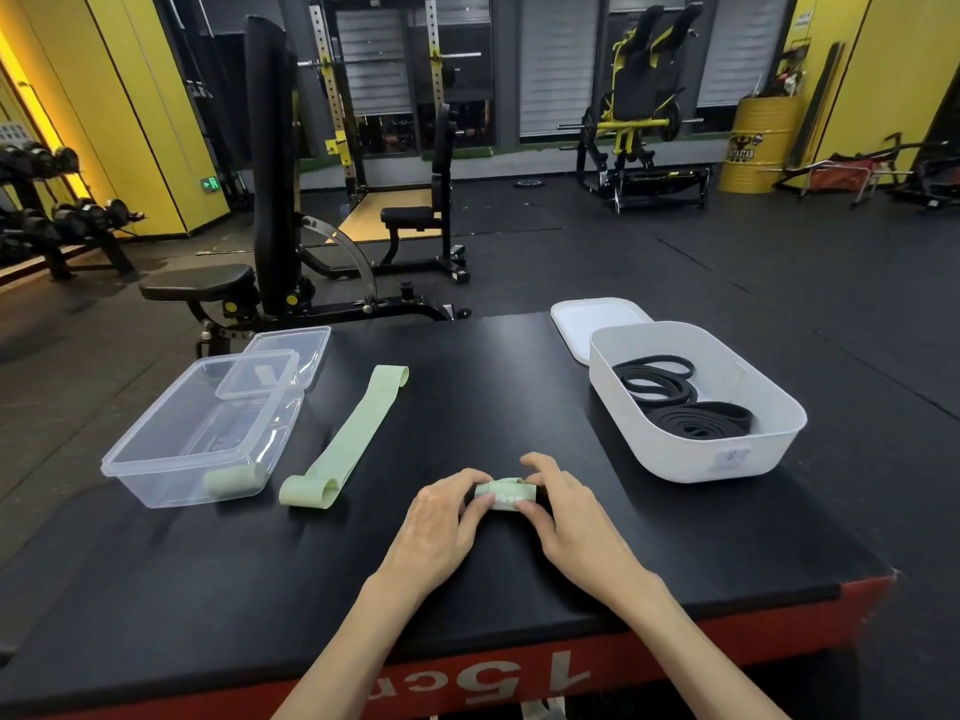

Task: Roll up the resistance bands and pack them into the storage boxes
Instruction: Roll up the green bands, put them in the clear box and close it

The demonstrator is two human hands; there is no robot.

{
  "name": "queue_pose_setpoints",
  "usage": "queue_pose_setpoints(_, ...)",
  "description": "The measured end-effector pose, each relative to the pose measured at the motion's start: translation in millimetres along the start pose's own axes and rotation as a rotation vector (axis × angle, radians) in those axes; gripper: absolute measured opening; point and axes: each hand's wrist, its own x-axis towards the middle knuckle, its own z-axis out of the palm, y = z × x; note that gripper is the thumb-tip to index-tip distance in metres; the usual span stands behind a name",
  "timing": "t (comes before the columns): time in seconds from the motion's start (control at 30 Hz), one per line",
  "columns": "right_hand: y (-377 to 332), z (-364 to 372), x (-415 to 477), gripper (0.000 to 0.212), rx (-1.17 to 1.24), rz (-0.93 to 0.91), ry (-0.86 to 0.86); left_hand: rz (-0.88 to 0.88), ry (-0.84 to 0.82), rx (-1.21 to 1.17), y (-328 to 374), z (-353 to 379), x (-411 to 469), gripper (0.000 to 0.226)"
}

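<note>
Head view: both hands meet at the near middle of the counter (519, 387), clamped on a small green roll (503, 495). The left hand (441, 532) pinches its left end, the right hand (566, 517) its right end, so the roll's long axis runs left to right between them. It looks nearly wound. A flat green band (358, 433) lies just left, running away from the person, its near end curled. The clear box (171, 459), with one green roll (231, 480) in its near corner, sits further left, nearer the left hand. The white box (727, 459) of black bands (675, 402) sits to the right.
</note>
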Motion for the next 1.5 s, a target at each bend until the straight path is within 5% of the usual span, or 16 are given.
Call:
queue_pose_setpoints(0.47, -1.5, -12.8, 32.6, 0.021, -0.057, -0.013, -0.172, -0.018, 0.000, 0.008, -3.4, 5.7, 16.4, 0.019)
queue_pose_setpoints(0.87, -5.5, -21.7, 35.7, 0.024, 0.065, 0.069, -0.157, -0.076, -0.540, 0.033, 21.5, -23.4, 43.8, 0.033)
queue_pose_setpoints(1.5, -5.6, -28.8, 34.1, 0.019, 0.197, 0.039, -0.128, -0.071, -0.432, 0.115, 20.7, -22.9, 50.6, 0.020)
